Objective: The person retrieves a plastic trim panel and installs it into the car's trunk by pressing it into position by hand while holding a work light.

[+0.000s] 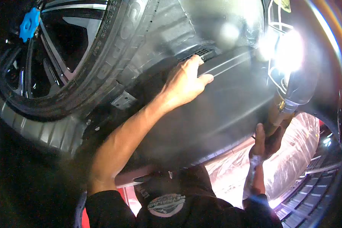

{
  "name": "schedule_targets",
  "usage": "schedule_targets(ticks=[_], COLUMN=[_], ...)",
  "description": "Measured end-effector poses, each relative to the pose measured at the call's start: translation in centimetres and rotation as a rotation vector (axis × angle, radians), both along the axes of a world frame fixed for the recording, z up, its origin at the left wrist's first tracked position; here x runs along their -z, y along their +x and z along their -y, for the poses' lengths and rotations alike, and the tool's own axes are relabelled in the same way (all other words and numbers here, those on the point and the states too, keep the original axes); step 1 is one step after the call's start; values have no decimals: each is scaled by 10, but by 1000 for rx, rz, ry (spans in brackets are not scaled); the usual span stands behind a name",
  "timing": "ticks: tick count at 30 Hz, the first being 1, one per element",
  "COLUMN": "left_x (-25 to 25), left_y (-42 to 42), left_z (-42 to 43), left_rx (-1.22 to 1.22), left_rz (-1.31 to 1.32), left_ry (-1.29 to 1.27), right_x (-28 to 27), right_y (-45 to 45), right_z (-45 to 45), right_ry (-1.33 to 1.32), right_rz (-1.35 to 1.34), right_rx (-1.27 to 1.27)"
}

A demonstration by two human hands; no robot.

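Observation:
My left hand [184, 81] reaches up to a small black slotted grille [203, 53] in the dark panel [216, 102]. Its fingertips are at the grille's edge, with thumb and index finger apart and nothing visible between them. On the right, my right hand [268, 142] is closed around the lower end of a work light [288, 97], held upright. The lit lamp glares strongly, so its shape and the surface beside it are washed out. White cable loops run along the light's left side.
A tyre [98, 60] on a spoked wheel fills the upper left, with a blue knob-like piece [29, 24] at its hub. Clear plastic film [292, 152] covers a pale surface at lower right. A dark ribbed grid [307, 201] lies beyond it. A small metal bracket [123, 100] sits beside the tyre.

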State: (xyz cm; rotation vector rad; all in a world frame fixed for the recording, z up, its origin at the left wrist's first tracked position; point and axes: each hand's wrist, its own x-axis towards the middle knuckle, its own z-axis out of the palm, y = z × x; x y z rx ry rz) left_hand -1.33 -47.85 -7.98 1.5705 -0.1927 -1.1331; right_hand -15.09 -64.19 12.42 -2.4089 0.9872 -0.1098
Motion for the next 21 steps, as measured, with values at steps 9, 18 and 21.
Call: schedule_targets(ticks=[9, 18, 21], left_x=[12, -7, -4], left_y=[4, -5, -3], left_z=[-9, -6, -8], left_rx=[34, -47, -23], left_rz=[-38, 61, -15], left_ry=[-110, -14, -51], right_x=[5, -3, -3], right_y=[0, 9, 18], right_z=[-4, -10, -16], right_ry=[9, 148, 115], right_rz=[73, 23, 46], right_rx=[-40, 145, 209])
